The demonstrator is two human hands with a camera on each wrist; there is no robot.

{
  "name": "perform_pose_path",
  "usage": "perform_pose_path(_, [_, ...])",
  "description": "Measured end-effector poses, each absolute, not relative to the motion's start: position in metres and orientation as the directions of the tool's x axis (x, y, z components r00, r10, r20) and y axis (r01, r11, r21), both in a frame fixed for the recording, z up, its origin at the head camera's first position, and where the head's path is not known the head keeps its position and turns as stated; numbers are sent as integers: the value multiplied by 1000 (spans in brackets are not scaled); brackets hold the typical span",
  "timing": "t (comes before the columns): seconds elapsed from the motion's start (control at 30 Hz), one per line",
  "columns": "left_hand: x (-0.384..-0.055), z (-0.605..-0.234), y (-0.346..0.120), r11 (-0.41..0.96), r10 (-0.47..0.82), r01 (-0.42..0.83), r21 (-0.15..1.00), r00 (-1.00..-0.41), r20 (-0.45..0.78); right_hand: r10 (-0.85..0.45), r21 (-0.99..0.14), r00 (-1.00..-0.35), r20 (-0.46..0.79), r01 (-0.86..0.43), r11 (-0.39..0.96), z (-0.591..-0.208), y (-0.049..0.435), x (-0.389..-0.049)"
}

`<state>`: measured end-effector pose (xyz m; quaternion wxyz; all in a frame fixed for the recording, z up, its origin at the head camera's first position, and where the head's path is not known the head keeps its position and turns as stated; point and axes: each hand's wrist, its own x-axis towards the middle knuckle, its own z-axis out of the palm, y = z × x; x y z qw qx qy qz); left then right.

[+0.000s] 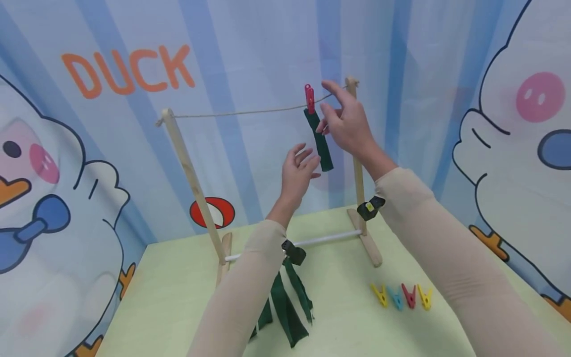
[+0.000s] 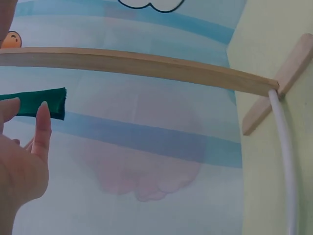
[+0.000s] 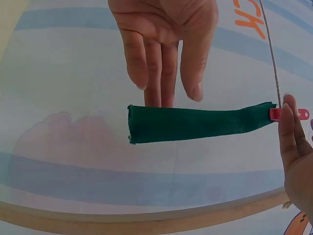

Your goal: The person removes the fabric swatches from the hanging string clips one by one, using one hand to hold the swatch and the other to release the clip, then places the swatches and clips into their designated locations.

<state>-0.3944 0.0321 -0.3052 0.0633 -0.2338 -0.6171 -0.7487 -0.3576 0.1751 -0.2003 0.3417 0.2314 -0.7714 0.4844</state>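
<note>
A dark green fabric strip (image 1: 323, 146) hangs from a thin rope (image 1: 241, 113), held at its top by a red clothespin (image 1: 310, 101). My right hand (image 1: 350, 124) is just right of the clothespin, index finger extended and the others loosely bent, gripping nothing. In the right wrist view its fingers overlap the clothespin's near end. My left hand (image 1: 298, 171) is beside the strip's lower part, fingers spread and relaxed. The left wrist view shows its thumb and a fingertip (image 2: 43, 110) overlapping the strip, without curling round it.
Two wooden posts (image 1: 192, 178) carry the rope, joined low down by a white rod (image 1: 327, 238). More green strips (image 1: 285, 310) lie on the pale table, partly behind my left sleeve. Several clothespins (image 1: 409, 296), yellow, blue and red, lie in a row at the right. A duck-print curtain (image 1: 250, 59) hangs behind.
</note>
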Motion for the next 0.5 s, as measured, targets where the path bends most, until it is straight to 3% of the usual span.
perform_pose_path(0.5, [-400,-285,45,-359,220,273,893,-905,365,-106,-680,-743,661,-652,335,-176,172,-368])
